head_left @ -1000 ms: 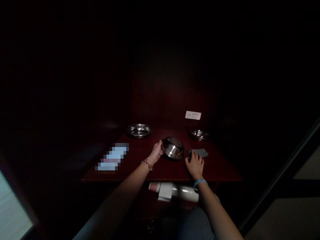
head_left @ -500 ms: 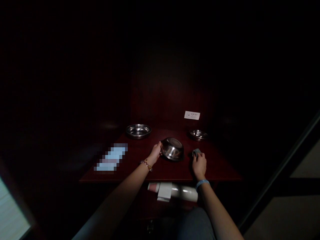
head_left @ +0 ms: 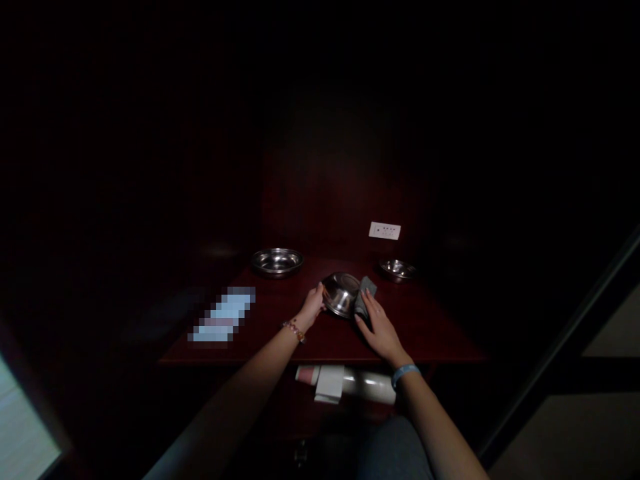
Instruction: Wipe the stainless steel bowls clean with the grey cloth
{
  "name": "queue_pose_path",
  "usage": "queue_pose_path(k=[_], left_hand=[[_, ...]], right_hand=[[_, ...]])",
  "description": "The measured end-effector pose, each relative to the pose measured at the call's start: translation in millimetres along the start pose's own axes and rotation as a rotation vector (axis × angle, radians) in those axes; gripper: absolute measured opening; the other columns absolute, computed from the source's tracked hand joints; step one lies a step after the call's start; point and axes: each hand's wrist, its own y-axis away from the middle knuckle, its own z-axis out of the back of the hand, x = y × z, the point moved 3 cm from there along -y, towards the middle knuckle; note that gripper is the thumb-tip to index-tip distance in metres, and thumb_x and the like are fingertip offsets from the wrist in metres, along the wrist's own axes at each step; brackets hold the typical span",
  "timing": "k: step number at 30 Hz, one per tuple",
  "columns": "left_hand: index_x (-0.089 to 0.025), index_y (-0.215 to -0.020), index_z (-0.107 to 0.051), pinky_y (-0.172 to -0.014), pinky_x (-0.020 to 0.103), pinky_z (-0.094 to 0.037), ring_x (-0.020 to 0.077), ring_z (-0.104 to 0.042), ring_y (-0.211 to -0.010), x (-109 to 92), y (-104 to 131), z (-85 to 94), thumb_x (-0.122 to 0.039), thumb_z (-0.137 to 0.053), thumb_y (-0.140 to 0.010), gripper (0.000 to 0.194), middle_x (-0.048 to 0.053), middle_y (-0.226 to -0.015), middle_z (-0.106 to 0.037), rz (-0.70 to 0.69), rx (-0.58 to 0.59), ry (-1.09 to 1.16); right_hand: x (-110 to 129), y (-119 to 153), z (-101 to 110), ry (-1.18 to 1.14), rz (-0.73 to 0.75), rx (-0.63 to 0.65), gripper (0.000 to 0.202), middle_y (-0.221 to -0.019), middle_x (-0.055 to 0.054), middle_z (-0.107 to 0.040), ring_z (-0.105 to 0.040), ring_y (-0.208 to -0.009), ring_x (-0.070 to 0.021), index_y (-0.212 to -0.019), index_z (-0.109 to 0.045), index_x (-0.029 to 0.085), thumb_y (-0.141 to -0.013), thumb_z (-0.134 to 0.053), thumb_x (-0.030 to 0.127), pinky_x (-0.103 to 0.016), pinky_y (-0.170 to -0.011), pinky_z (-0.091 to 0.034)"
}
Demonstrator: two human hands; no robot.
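The steel bowl (head_left: 343, 293) lay ahead of me between my two hands, upside down and tilted, its base turned upward. My left hand (head_left: 312, 308) was closed on the rim at the bowl's left side. My right hand (head_left: 383, 330) was at the other side, its fingers fairly straight and its thumb set apart from them, and it had hold of the grey cloth (head_left: 366, 293) against the bowl's right wall. So the cloth lay between the bowl and my right fingers, with its long axis running away from me and a little to the right. My left hand was the nearer to the bowl, touching the metal itself; the right reached it through the cloth. Whether the bowl's lower rim touched the surface (head_left: 330, 343), I could not tell.

Farther back on the left sat a wide steel dish (head_left: 277, 261), open side up, well apart from my hands. A smaller steel dish (head_left: 397, 269) sat beyond the cloth, to its right, also open side up, below the white wall socket (head_left: 385, 231). My right hand was nearer to that one.
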Motion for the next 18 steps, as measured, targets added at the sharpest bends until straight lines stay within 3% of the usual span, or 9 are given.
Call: queue_pose_path(k=[6, 10, 14, 18], left_hand=[[-0.017, -0.064, -0.051, -0.041, 0.019, -0.025, 0.0055, -0.039, -0.038, 0, 0, 0.9, -0.049, -0.062, -0.082, 0.039, -0.004, -0.048, -0.05, -0.009, -0.007, 0.077], [-0.017, -0.063, -0.05, -0.043, 0.018, -0.031, 0.0056, -0.041, -0.038, -1, -4, 5.7, -0.041, -0.061, -0.086, 0.035, -0.005, -0.047, -0.049, 0.046, -0.083, 0.165], [-0.015, -0.07, -0.055, -0.054, 0.02, -0.043, 0.0083, -0.055, -0.05, -2, -8, 7.7, -0.032, -0.057, -0.09, 0.026, -0.001, -0.058, -0.061, 0.102, -0.14, 0.293], [-0.014, -0.074, -0.06, -0.06, 0.022, -0.047, 0.0105, -0.059, -0.056, -5, -7, 1.3, -0.037, -0.062, -0.087, 0.026, 0.002, -0.063, -0.065, 0.084, -0.033, 0.326]], right_hand=[[-4, 1, -3, -0.046, -0.053, 0.058, 0.07, -0.16, -0.005, -0.015, -0.021, -0.146, -0.0238, -0.153, -0.017, 0.025, -0.094, -0.041, 0.054, -0.044, -0.119, -0.022], [-8, 0, -4, -0.227, -0.158, 0.062, 0.061, -0.159, -0.002, -0.021, -0.023, -0.145, -0.0203, -0.151, -0.025, 0.027, -0.097, -0.031, 0.055, -0.044, -0.121, -0.017], [-15, -3, 0, -0.471, -0.196, -0.069, 0.056, -0.15, -0.006, -0.042, -0.037, -0.139, -0.0197, -0.141, -0.046, 0.023, -0.098, -0.027, 0.054, -0.043, -0.119, -0.021], [-24, -1, 7, -0.562, -0.259, -0.274, 0.053, -0.14, -0.008, -0.052, -0.046, -0.131, -0.0205, -0.134, -0.053, 0.023, -0.094, -0.039, 0.055, -0.043, -0.116, -0.028]])
